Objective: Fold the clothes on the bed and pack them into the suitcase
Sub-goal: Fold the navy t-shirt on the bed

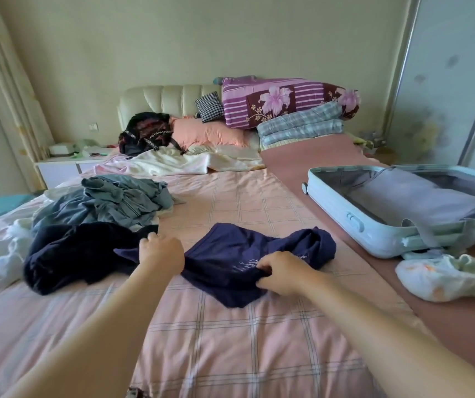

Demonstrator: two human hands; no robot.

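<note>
We are leaning over the bed (pixel 230 340), whose pink checked sheet is lying bare across the near half and up the middle, giving open room around the work. Along the right a mauve strip (pixel 302 168) is running to the bed's edge, and the pale blue suitcase (pixel 345 208) is lying open on it, its near rim facing the sheet. At far left a grey-blue clothes pile (pixel 121 196) is spreading toward the left edge, with a dark navy garment (pixel 78 254) bunched just in front of it. A white garment (pixel 443 277) is lying near the suitcase's near corner. Between the pile and the suitcase the navy shirt (pixel 239 254) is lying crumpled on the sheet. Our left hand (pixel 161 255) is gripping its left edge with fingers curled under, and our right hand (pixel 282 272) is pinching its near edge beside the white print.
</note>
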